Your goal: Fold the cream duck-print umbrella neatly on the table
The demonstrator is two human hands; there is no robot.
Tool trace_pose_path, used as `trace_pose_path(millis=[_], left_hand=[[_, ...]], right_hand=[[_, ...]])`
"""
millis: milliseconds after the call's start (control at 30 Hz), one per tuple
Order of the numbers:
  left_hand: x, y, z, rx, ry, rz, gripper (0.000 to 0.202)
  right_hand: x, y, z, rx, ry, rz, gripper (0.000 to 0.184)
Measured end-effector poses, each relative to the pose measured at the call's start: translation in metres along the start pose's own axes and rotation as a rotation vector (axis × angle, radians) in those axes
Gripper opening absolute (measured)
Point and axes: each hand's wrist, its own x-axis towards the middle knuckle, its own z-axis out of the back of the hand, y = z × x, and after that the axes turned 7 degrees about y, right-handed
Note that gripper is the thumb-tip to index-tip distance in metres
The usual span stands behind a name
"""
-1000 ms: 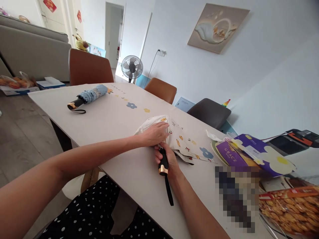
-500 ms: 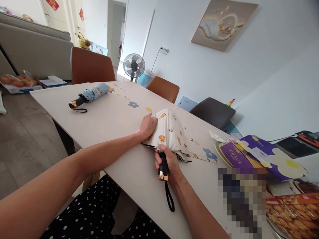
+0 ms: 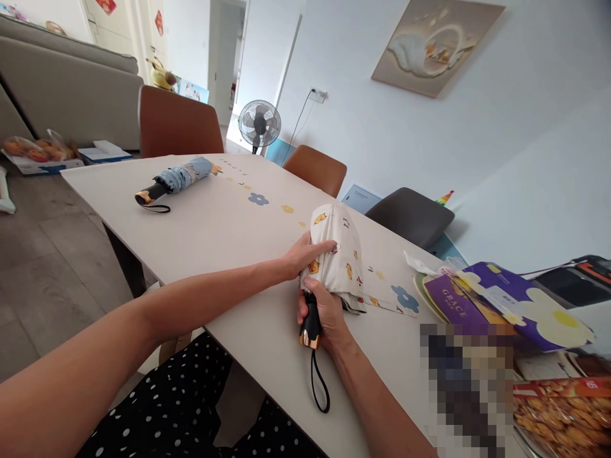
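Note:
A cream folding umbrella (image 3: 340, 261) with small cartoon prints is held tilted upward over the white table (image 3: 224, 222). My right hand (image 3: 321, 312) is wrapped round its black handle with a gold band, and the wrist strap dangles below. My left hand (image 3: 305, 254) presses the gathered canopy from the left, fingers curled on the cloth. A second umbrella (image 3: 174, 181), pale blue and folded shut, lies far left on the table.
Brown chairs (image 3: 179, 124) and a dark one (image 3: 410, 216) stand round the table. A purple flowered box (image 3: 496, 299) and a snack packet (image 3: 563, 407) lie at the right. A fan (image 3: 259, 122) stands beyond, a grey sofa (image 3: 67, 89) at the left.
The cream umbrella has been lifted off the table and tilted upward. Its spread canopy is now gathered narrower, with my left hand moved round it from the left.

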Motion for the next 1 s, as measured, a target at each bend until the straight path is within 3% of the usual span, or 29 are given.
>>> trace_pose_path(millis=[233, 433, 567, 667, 867, 1000], left_hand=[[0.002, -0.008, 0.01, -0.54, 0.269, 0.326, 0.037], [0.004, -0.01, 0.014, -0.608, 0.204, 0.345, 0.035], [0.003, -0.011, 0.016, -0.596, 0.265, 0.474, 0.041], [0.003, -0.009, 0.015, -0.527, 0.193, 0.535, 0.042], [0.013, -0.007, 0.026, -0.348, -0.113, 0.278, 0.044], [0.021, -0.01, 0.043, -0.439, -0.161, 0.268, 0.048]], right_hand=[[-0.003, 0.008, 0.002, -0.045, 0.08, -0.083, 0.031], [-0.002, 0.012, -0.004, 0.022, 0.08, -0.041, 0.027], [-0.002, 0.009, -0.01, 0.125, 0.03, 0.013, 0.033], [-0.001, 0.006, -0.009, 0.103, 0.08, -0.055, 0.029], [-0.003, 0.007, -0.009, -0.007, 0.063, -0.126, 0.024], [-0.007, 0.011, -0.015, -0.125, 0.101, -0.217, 0.022]])
